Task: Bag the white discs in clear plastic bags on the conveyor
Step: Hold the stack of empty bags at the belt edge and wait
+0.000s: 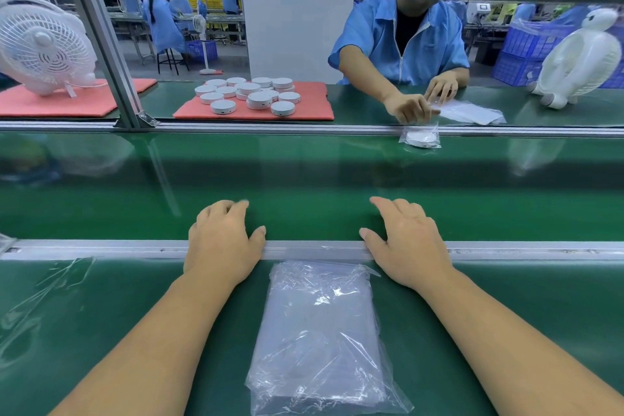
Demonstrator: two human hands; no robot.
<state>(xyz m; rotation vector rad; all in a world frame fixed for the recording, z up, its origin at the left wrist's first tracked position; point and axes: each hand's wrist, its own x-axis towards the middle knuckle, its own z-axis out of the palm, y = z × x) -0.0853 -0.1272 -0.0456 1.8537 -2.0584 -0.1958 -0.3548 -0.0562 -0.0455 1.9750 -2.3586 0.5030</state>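
a green conveyor belt [304, 179] is running across a factory line, with a metal rail [135, 248] dividing it from the near green bench. the left hand [223, 240] and right hand [405, 243] are resting across that rail, fingers loosely curved and holding nothing. a stack of clear plastic bags [320, 338] is lying on the bench between the forearms. one bagged disc [420, 138] is sitting at the belt's far edge. loose white discs [250, 94] are piling on a red mat [314, 105] beyond, where a worker in a blue coat [401, 40] is handling a bag. a white fan [40, 44] is standing far left.
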